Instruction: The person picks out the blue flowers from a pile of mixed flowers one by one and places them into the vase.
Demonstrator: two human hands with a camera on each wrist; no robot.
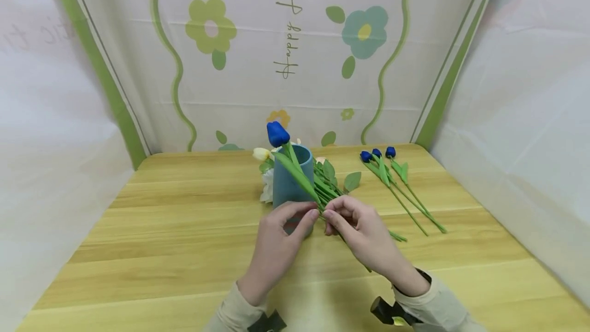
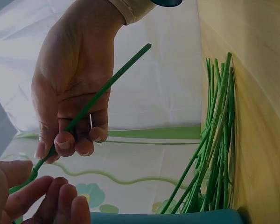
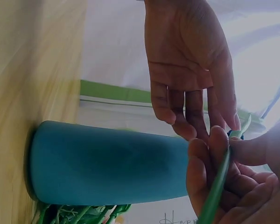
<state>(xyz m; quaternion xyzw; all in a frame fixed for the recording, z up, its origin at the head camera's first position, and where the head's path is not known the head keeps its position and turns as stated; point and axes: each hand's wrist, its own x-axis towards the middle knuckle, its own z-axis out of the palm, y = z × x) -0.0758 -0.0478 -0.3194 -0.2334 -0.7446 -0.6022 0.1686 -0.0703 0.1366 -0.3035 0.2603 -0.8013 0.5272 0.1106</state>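
A blue artificial tulip (image 1: 278, 133) leans up in front of the vase, bloom at the upper left. My left hand (image 1: 278, 250) pinches its green stem just below the leaves. Close beside it, my right hand (image 1: 364, 232) pinches the stem lower down between thumb and fingers. In the left wrist view the bare stem end (image 2: 116, 77) sticks out past the right hand (image 2: 79, 70). The blue-grey vase (image 1: 290, 183) stands upright just behind the left hand. In the right wrist view the vase (image 3: 112, 163) appears sideways, close to both hands.
Several blue tulips (image 1: 391, 152) lie on the wooden table (image 1: 184, 250) at the right. Behind the vase lies a bunch of green stems (image 2: 219, 135), with a pale yellow tulip (image 1: 261, 154) and a white flower (image 1: 267, 186) at its left. A printed curtain (image 1: 258, 81) encloses the table.
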